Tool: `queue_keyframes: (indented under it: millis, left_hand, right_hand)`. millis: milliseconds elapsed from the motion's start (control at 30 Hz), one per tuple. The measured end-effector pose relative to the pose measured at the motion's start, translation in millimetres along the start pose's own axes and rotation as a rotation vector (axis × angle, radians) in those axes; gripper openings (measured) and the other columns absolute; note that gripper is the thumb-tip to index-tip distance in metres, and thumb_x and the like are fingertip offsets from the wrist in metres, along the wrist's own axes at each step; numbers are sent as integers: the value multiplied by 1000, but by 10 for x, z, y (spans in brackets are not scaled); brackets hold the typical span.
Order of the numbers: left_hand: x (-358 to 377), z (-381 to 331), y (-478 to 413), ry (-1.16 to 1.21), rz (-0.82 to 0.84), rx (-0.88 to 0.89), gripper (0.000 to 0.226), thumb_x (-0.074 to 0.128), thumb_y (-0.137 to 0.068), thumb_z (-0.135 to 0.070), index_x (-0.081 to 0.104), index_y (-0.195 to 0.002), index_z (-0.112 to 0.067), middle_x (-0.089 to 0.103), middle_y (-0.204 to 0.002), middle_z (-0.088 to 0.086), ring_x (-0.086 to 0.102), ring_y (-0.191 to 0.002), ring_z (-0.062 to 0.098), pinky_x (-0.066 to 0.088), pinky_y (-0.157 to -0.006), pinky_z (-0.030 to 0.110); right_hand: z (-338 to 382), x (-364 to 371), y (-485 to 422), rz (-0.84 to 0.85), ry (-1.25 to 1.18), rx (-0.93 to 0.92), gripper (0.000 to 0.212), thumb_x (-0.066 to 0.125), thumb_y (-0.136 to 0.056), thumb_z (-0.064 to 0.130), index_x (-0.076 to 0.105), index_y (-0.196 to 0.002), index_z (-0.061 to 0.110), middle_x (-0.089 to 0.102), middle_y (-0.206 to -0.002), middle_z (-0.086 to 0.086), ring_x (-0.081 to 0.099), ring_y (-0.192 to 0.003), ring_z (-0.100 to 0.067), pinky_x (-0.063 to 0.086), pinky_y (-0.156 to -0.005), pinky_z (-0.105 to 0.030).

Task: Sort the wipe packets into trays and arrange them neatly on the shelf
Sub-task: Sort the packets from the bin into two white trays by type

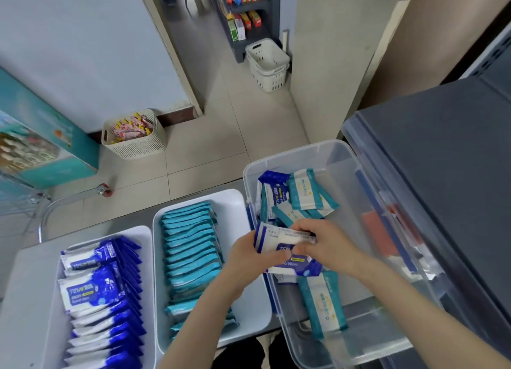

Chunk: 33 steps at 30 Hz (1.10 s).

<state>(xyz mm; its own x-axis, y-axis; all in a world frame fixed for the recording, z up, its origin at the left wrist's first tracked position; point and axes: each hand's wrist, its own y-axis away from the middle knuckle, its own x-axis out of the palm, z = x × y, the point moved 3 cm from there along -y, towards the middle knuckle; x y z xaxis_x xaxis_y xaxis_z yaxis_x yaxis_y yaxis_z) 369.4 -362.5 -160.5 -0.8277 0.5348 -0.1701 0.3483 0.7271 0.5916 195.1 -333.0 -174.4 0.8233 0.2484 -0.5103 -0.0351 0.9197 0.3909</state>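
Both hands hold blue-and-white wipe packets (pixel 279 240) over the clear plastic bin (pixel 301 153). My left hand (pixel 253 254) grips their left side, and my right hand (pixel 322 240) pinches the right end. Loose teal packets (pixel 305 191) and a blue packet (pixel 272 191) lie in the bin, with a long teal packet (pixel 323 305) near its front. The middle white tray (pixel 237 202) carries a row of teal packets (pixel 190 247) standing on edge. The left white tray (pixel 143 233) is filled with blue packets (pixel 102 294).
A grey shelf unit (pixel 448 175) stands at the right, against the bin. On the tiled floor sit a cream basket of pink and yellow items (pixel 132 136) and stacked white baskets (pixel 268 64). A stocked rack (pixel 246 11) stands far back. A teal box (pixel 41 136) is at left.
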Motion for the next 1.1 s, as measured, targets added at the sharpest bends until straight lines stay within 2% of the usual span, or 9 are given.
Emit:
queue_keyframes:
  millis: [167,300,467,567,700,800,867,967,1100]
  left_hand:
    - [-180,-91,-29,-59,-196,80,16,76,-78,-16,67,-87,-27,69,-72,-15,63,-58,-4,46,-51,13]
    - [-490,-86,-3,-113,-464,77,15,76,-77,-24,62,-73,-26,69,-69,-9,63,-61,10,52,-61,32]
    - [-692,-75,54,-13,-564,81,18,76,-78,-24,61,-73,-32,68,-70,-15,65,-67,7,54,-61,28]
    - [-689,-54,66,-30,-541,83,21,77,-78,-24,59,-73,-34,66,-70,-19,63,-65,-1,52,-57,19]
    - [-683,28,59,-29,-541,65,20,77,-78,-23,60,-73,-33,67,-71,-16,64,-67,3,54,-62,27]
    - [-667,80,78,24,-539,51,17,77,-78,-23,63,-77,-31,70,-75,-13,66,-70,7,56,-65,32]
    - [-647,84,85,46,-535,55,17,77,-78,-22,63,-78,-31,70,-76,-13,67,-71,8,56,-67,33]
    - [-627,62,96,63,-534,63,19,78,-78,-21,61,-77,-30,69,-75,-14,65,-69,7,56,-66,31]
    - [-595,47,113,54,-521,83,18,77,-78,-23,61,-78,-30,69,-76,-13,65,-69,6,55,-62,26]
  right_hand:
    - [153,-87,-296,-10,-103,-57,15,73,-79,22,67,-91,29,67,-85,13,61,-81,-4,49,-72,-22]
    - [-74,-88,-739,-105,105,63,17,62,-89,27,66,-105,24,66,-103,10,62,-99,-10,49,-88,-29]
    - [-301,320,-894,240,604,-165,39,55,-92,22,54,-131,21,45,-143,3,38,-131,-20,37,-104,-37]
    - [-524,379,-862,241,758,-242,36,54,-90,23,58,-126,19,55,-131,0,45,-122,-22,39,-98,-36]
    - [-803,249,-716,177,817,-204,25,56,-86,17,66,-108,23,62,-115,4,50,-112,-22,39,-89,-30]
    - [-828,270,-586,135,822,-183,35,58,-79,5,67,-108,24,63,-113,4,51,-110,-23,37,-87,-30]
    - [-723,340,-525,61,776,-296,43,73,-62,3,70,-100,22,67,-108,1,60,-102,-25,49,-81,-34]
    - [-613,623,-448,170,838,-525,55,82,-41,8,68,-91,25,67,-104,1,62,-98,-21,53,-76,-33]
    - [-618,784,-371,270,1063,-518,46,85,-37,22,71,-79,31,63,-86,5,61,-86,-18,50,-83,-32]
